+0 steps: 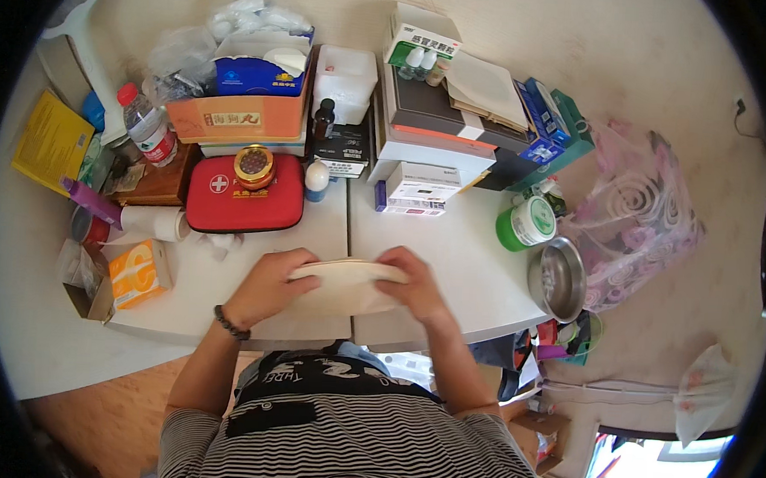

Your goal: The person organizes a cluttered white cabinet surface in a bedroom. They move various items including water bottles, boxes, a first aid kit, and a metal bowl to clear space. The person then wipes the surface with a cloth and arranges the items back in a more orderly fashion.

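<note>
Between my two hands is a flat cream-coloured piece (347, 289), folded or layered along its far edge; whether it is paper or cloth I cannot make out. My left hand (268, 292), with a dark beaded bracelet at the wrist, pinches its left end, thumb on top. At the other end my right hand (418, 290) grips it, slightly smeared by motion, fingers curled over the far corner. Both hands are just over the near part of the white table (449, 285). Beyond my left hand lies a red first-aid case (230, 211) with a gold-lidded round jar (254, 167) on it.
Behind stand an orange box (234, 121), a red-capped bottle (148, 126), a white tub (346, 75) and stacked boxes (442, 156). An orange-yellow carton (138, 275) is at left. A green jar (527, 224) and steel bowl (557, 281) stand by the right edge.
</note>
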`<state>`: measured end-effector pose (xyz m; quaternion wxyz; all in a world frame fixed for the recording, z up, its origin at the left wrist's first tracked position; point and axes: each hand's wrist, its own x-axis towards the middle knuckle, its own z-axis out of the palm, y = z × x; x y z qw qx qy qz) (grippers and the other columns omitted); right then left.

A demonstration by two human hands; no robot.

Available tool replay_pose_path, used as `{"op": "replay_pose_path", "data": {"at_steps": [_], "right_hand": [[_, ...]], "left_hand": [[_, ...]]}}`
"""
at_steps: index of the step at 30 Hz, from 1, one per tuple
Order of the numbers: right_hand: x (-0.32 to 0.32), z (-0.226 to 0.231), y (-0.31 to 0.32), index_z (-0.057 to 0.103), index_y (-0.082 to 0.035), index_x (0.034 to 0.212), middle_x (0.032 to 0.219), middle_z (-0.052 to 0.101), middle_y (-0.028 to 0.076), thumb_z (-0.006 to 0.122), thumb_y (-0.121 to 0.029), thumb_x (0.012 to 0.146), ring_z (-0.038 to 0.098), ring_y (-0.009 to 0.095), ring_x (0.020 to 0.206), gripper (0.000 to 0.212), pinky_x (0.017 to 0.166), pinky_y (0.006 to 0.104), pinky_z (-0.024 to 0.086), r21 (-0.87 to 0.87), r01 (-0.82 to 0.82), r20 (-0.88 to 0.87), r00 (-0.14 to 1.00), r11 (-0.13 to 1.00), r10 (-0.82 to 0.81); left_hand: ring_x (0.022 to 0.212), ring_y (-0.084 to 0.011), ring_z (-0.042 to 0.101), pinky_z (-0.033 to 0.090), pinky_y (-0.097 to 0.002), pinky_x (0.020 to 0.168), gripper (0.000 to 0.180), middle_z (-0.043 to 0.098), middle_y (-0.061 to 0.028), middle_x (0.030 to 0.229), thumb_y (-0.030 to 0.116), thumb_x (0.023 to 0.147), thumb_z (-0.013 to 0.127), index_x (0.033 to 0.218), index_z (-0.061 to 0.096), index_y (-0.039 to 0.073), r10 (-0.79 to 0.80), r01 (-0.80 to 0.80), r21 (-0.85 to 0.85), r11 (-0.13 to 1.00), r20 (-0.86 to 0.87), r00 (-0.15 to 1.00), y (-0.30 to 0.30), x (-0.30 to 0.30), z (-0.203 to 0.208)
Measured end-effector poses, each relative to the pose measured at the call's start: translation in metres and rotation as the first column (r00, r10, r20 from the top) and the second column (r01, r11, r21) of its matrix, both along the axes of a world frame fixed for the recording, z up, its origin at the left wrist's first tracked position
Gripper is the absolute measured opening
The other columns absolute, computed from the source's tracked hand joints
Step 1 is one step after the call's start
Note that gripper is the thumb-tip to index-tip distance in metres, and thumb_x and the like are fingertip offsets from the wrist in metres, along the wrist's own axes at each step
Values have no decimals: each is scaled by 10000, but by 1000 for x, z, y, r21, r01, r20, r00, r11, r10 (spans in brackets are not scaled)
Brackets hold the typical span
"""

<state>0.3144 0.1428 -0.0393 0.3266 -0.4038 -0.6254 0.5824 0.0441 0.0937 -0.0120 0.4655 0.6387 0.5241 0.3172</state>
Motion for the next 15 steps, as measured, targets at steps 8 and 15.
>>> {"op": "replay_pose_path", "data": {"at_steps": [8, 15], "right_hand": [[157, 6, 13, 592, -16, 1117, 1047, 643, 93, 734, 18, 699, 613, 204, 970, 443, 873, 315, 487, 149, 334, 352, 862, 931, -365], [70, 10, 14, 581, -23, 1137, 1197, 556, 181, 752, -37, 727, 542, 352, 1126, 444, 967, 392, 441, 645, 194, 329, 803, 739, -498]], "left_hand": [[906, -221, 628, 506, -321, 770, 253, 641, -94, 1010, 56, 830, 674, 1077, 615, 48, 232, -218, 248, 944, -31, 972, 11, 6, -2], [1061, -323, 577, 458, -378, 928, 296, 626, -158, 1084, 43, 812, 679, 1102, 617, 39, 543, -405, 570, 716, -90, 835, 35, -27, 1]]}}
